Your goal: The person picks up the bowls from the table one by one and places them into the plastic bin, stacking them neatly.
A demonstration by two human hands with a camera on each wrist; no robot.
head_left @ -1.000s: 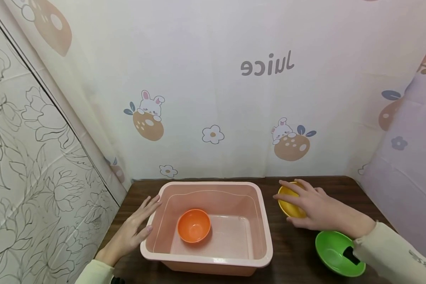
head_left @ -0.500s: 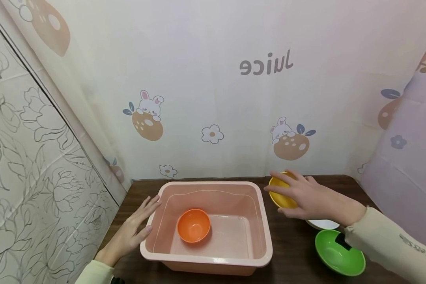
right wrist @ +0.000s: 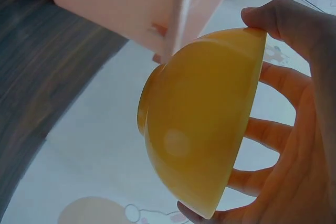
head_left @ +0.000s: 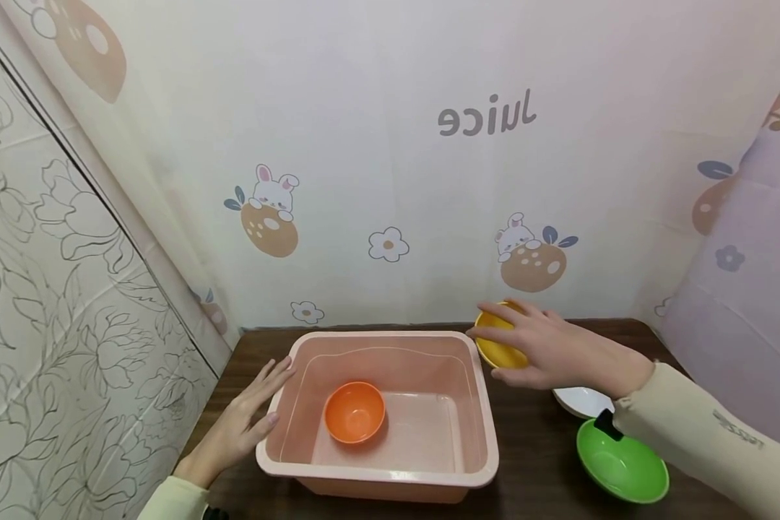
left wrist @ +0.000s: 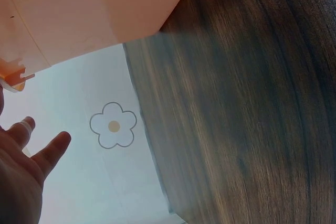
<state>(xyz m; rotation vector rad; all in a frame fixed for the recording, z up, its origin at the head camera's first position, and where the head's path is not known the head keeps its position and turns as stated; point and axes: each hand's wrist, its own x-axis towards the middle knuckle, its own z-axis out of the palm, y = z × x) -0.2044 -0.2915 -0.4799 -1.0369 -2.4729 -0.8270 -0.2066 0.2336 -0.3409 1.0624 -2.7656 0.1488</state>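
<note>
My right hand [head_left: 536, 345] grips a yellow bowl [head_left: 497, 342] by its rim, beside the right rim of a pink basin [head_left: 429, 478]. In the right wrist view the thumb and a fingertip hook over opposite sides of the yellow bowl [right wrist: 202, 119], whose base faces away from the palm. Inside the basin, toward its left, an orange bowl [head_left: 355, 413] sits upright. My left hand [head_left: 237, 422] lies along the basin's left rim with fingers extended; the left wrist view shows its spread fingers [left wrist: 51, 153] close to the basin wall [left wrist: 105, 14].
To the right of the basin, a green bowl [head_left: 624, 466] stands on the dark wooden table [head_left: 526, 448]. Behind it a white dish [head_left: 581, 401] is partly covered by the right forearm. A patterned curtain [head_left: 390, 180] hangs at the table's back edge.
My right hand has carried the yellow bowl left and upward to the basin's right rim. The white dish has come into sight under the forearm. My left hand stays in place.
</note>
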